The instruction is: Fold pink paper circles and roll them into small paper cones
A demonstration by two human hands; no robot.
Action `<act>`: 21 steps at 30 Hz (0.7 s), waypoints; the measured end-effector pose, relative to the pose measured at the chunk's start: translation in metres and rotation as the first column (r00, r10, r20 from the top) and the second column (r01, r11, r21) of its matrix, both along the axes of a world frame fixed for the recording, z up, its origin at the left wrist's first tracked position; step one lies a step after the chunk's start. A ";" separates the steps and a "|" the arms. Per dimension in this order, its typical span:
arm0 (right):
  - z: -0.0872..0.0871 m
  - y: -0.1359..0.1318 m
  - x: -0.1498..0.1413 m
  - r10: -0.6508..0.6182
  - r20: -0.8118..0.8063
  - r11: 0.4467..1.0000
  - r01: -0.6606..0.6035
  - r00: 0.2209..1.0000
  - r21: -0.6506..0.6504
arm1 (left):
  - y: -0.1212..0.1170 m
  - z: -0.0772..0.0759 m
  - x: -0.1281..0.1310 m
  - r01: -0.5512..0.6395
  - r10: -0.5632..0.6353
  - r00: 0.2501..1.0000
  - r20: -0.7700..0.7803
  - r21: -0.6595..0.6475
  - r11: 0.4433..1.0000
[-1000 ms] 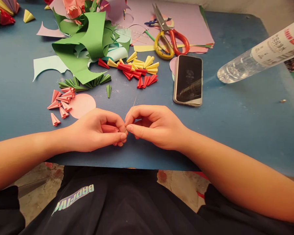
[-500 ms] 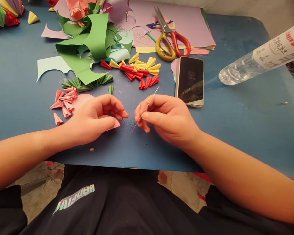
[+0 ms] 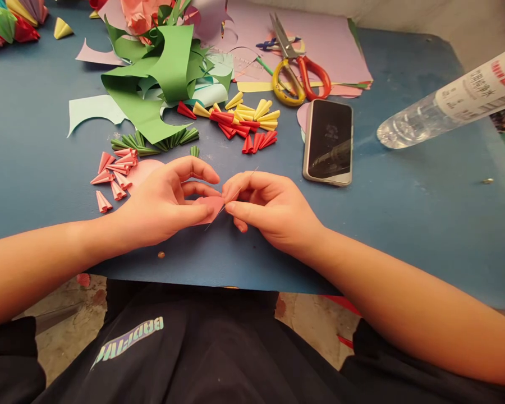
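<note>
My left hand [image 3: 166, 203] pinches a pink paper piece [image 3: 210, 209] between thumb and fingers, just above the blue table [image 3: 404, 213]. My right hand [image 3: 269, 209] is closed on a thin needle-like stick [image 3: 231, 197], whose lower tip lies against the pink paper's right edge. The two hands touch at the fingertips. A pink paper circle [image 3: 145, 170] lies on the table partly under my left hand, with several small pink paper cones [image 3: 111, 174] to its left.
Green cones [image 3: 155, 143], red and yellow cones [image 3: 244, 122] and curled green paper scraps [image 3: 160, 73] lie farther back. Scissors [image 3: 297, 70] rest on pink paper sheets. A phone [image 3: 329, 141] lies right of centre, and a plastic bottle [image 3: 450, 104] lies on its side at the far right.
The hands, pressed together a second ago, drew apart with the stick raised. They have come together again, and the stick's tip now meets the pink paper.
</note>
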State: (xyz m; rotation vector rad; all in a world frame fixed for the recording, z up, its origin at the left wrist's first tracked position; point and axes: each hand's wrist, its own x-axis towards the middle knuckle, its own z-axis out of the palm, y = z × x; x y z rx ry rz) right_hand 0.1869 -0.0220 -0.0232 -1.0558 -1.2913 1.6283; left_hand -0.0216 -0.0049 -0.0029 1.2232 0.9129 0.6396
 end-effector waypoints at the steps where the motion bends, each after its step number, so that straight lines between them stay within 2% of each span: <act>1: 0.001 0.000 0.000 -0.002 0.009 1.000 0.002 1.000 -0.009 | -0.001 0.000 0.000 -0.005 0.005 1.000 -0.004 0.015 1.000; 5: 0.006 0.001 -0.001 0.015 0.080 0.998 -0.010 0.997 -0.065 | -0.004 -0.002 0.001 -0.009 0.013 0.999 -0.046 0.096 0.995; 10: 0.008 0.000 -0.002 -0.019 0.114 0.996 0.029 0.993 -0.088 | -0.006 -0.004 0.001 0.015 -0.010 0.999 -0.050 0.104 0.994; 13: 0.005 0.000 -0.002 -0.068 0.077 0.995 0.073 0.995 -0.064 | -0.006 -0.003 0.000 0.054 -0.044 0.994 -0.098 0.100 0.994; 16: 0.002 0.001 -0.002 -0.086 0.021 0.995 0.086 0.996 -0.040 | -0.005 0.002 -0.001 0.125 -0.098 0.970 -0.223 0.114 0.986; 19: -0.001 0.002 -0.002 -0.077 -0.026 0.997 0.076 0.997 -0.030 | -0.004 0.007 -0.002 0.129 -0.078 0.953 -0.294 0.159 0.979; 21: -0.002 0.002 -0.001 -0.073 -0.048 0.997 0.072 0.996 -0.031 | -0.003 0.009 -0.003 0.109 -0.054 0.957 -0.285 0.183 0.977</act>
